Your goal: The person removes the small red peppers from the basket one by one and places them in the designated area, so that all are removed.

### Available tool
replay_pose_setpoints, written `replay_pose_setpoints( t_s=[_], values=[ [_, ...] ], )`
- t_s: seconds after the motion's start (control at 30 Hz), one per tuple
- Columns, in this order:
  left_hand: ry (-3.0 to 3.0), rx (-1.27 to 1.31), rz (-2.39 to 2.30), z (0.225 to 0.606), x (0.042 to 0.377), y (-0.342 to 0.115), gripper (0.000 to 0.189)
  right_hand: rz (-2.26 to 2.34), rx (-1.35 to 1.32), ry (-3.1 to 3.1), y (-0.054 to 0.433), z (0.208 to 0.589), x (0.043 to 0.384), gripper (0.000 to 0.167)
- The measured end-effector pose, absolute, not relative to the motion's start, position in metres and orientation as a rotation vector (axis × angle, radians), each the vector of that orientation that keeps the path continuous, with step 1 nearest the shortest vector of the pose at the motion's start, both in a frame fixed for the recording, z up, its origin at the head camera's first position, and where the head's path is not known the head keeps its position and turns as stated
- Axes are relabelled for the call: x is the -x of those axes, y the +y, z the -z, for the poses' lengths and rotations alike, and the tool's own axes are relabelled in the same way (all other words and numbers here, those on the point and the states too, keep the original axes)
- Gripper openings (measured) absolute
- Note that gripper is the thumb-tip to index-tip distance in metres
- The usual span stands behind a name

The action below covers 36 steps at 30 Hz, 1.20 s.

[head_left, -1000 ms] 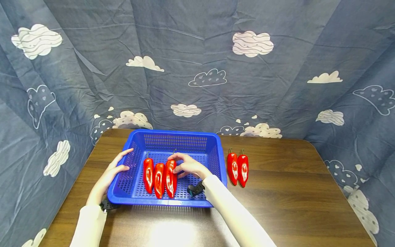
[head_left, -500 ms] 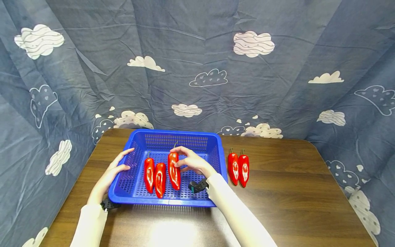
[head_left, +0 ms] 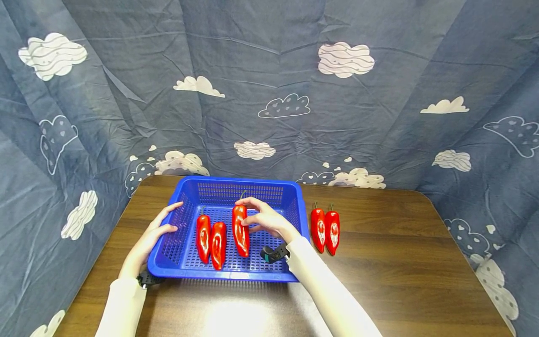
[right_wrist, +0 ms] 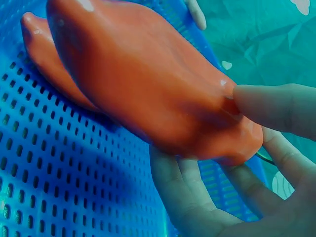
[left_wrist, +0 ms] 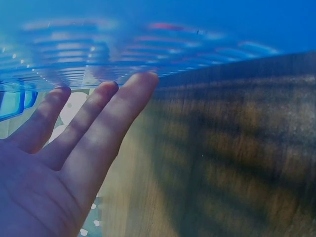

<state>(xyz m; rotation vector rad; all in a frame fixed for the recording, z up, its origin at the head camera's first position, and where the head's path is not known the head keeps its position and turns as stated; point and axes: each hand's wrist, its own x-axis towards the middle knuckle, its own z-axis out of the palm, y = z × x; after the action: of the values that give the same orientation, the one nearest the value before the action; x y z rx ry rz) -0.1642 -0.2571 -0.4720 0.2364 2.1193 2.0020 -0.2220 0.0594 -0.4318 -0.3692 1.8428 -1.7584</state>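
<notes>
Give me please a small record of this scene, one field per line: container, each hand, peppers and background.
Container: blue basket with perforated walls, on a wooden table
Left hand: holds the basket's left side
Right hand: holds one red pepper near its stem end, within the basket
Lying in basket: two red peppers, side by side
Lying on table: two more peppers, right of the basket
Total peppers: five
Background: dark cloth with cloud prints

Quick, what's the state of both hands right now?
Left hand: open, resting on the blue basket.
Right hand: closed, holding a red pepper.
</notes>
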Motion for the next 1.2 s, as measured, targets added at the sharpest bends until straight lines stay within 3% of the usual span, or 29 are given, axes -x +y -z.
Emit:
replay_pose_setpoints(
  t_s=[1.2],
  values=[
    [2.054, -0.221, -2.040, 0.470, 0.162, -0.256, 0.062, 1.848, 0.359, 1.874, 0.101, 0.410, 0.217, 0.055]
  ],
)
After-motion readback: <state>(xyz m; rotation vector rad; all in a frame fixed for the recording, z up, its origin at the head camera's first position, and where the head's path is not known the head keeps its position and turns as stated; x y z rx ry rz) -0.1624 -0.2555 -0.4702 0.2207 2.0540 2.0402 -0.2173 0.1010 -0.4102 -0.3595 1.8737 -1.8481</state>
